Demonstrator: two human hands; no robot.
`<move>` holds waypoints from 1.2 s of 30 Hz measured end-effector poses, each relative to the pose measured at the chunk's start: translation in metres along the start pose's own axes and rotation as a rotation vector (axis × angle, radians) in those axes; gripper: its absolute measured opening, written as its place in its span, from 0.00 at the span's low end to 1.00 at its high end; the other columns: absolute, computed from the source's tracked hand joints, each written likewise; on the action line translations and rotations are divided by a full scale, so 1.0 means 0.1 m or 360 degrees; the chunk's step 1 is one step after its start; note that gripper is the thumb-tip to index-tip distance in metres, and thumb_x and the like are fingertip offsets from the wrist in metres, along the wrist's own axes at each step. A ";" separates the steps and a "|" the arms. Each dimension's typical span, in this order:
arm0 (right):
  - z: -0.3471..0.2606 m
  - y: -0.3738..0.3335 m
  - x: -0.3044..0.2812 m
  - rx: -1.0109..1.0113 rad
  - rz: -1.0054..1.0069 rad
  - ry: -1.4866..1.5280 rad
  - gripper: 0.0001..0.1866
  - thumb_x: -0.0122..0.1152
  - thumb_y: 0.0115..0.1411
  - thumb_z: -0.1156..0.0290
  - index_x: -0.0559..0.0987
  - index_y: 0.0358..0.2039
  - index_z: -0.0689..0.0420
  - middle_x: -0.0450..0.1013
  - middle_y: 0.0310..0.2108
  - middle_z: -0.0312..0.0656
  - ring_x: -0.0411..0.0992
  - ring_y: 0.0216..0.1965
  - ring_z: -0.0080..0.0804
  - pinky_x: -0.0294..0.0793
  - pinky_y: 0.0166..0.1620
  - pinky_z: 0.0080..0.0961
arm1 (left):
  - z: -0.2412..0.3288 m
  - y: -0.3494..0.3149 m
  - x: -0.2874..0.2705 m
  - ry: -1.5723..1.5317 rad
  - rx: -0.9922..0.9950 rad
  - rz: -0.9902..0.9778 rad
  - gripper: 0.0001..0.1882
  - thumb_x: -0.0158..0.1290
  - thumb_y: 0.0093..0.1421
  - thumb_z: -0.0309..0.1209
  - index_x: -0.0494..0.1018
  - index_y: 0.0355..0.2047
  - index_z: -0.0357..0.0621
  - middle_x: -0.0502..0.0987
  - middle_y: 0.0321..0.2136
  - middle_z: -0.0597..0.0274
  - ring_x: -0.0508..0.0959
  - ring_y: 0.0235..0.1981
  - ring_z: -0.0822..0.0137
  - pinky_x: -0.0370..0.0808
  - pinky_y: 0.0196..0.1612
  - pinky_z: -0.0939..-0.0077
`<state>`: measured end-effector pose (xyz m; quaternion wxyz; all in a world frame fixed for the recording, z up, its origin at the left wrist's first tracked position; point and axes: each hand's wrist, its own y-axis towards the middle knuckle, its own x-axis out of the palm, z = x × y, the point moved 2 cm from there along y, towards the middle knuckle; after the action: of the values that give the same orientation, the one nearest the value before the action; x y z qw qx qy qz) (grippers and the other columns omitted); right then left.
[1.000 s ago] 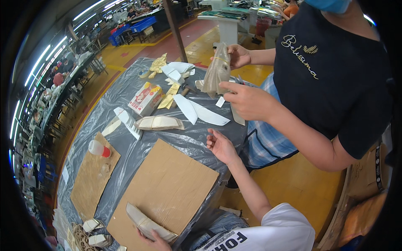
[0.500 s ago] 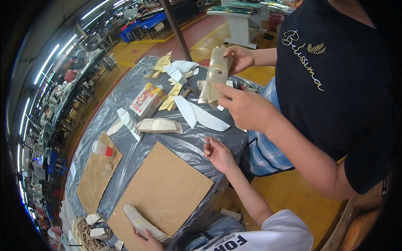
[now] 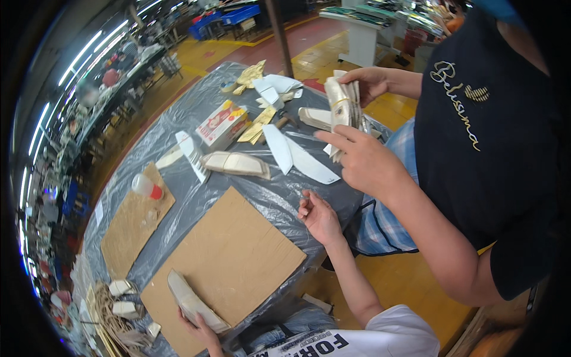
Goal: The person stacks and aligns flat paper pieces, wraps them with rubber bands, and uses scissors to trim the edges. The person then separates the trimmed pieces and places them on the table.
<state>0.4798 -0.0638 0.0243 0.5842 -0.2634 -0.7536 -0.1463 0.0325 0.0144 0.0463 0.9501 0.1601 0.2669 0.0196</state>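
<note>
At the lower left my left hand (image 3: 201, 333) grips the near end of a long, curved, cream-coloured stack of cut pieces (image 3: 193, 300), which rests on a brown cardboard sheet (image 3: 238, 244). My right hand (image 3: 321, 219) hovers past the sheet's right corner, palm up, its fingers loosely bent and apart with nothing seen in them. Across from it a co-worker in a dark top holds a banded bundle of cream pieces (image 3: 342, 104) in one hand, the other hand (image 3: 372, 160) close against it.
Grey plastic covers the table (image 3: 178, 128). On it lie white curved pieces (image 3: 300, 157), another cream stack (image 3: 237, 164), a small box (image 3: 223, 124), yellow scraps (image 3: 257, 126), and a red-capped bottle (image 3: 146, 187) on a brown board (image 3: 134, 232). Cords (image 3: 113, 315) lie at the left edge.
The co-worker's bundle has turned edge-on, and a cream stack shows behind it on the table. My left hand keeps its grip; my right fingers have curled slightly. The whole view has shifted.
</note>
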 end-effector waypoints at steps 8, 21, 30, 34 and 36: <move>-0.09 0.09 -0.09 0.0032 -0.0174 -0.0100 0.13 0.48 0.68 0.67 0.73 0.49 0.58 0.66 0.30 0.35 0.62 0.27 0.23 0.65 0.36 0.23 | -0.17 0.00 0.05 0.0037 0.0022 0.0086 0.35 0.59 0.54 0.35 0.61 0.60 0.37 0.67 0.57 0.47 0.65 0.60 0.53 0.60 0.63 0.60; -0.35 0.31 -0.33 0.0095 -0.0411 -0.0351 0.14 0.50 0.67 0.69 0.72 0.51 0.59 0.68 0.36 0.40 0.65 0.35 0.29 0.67 0.42 0.30 | 0.12 -0.06 -0.17 -0.0569 -0.0249 0.0027 0.37 0.60 0.55 0.38 0.59 0.61 0.40 0.74 0.48 0.44 0.75 0.50 0.57 0.71 0.53 0.67; -0.34 0.35 -0.41 -0.0080 -0.0219 -0.0402 0.15 0.51 0.66 0.69 0.72 0.51 0.57 0.70 0.36 0.40 0.67 0.36 0.30 0.67 0.42 0.32 | 0.15 -0.05 -0.62 -0.1950 -0.0662 -0.0229 0.34 0.46 0.62 0.39 0.52 0.65 0.37 0.69 0.53 0.48 0.71 0.53 0.68 0.68 0.56 0.74; -0.35 0.30 -0.38 -0.0169 -0.0136 -0.0471 0.14 0.51 0.66 0.69 0.72 0.51 0.58 0.70 0.35 0.40 0.66 0.34 0.30 0.67 0.41 0.30 | 0.04 -0.07 -0.86 -0.2335 -0.0857 -0.0390 0.33 0.41 0.64 0.46 0.58 0.60 0.31 0.74 0.48 0.45 0.79 0.43 0.63 0.78 0.45 0.71; -0.37 0.29 -0.38 -0.0198 -0.0105 -0.0500 0.14 0.51 0.67 0.69 0.72 0.51 0.59 0.69 0.35 0.40 0.66 0.34 0.29 0.67 0.41 0.29 | -0.04 -0.09 -0.93 -0.2387 -0.0865 -0.0391 0.33 0.40 0.65 0.46 0.58 0.60 0.29 0.74 0.47 0.41 0.80 0.41 0.60 0.81 0.42 0.68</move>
<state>0.5327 -0.0686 -0.0048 0.4366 -0.2939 -0.8334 -0.1689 -0.0490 -0.0040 0.0872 0.8773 -0.1367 -0.4402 -0.1335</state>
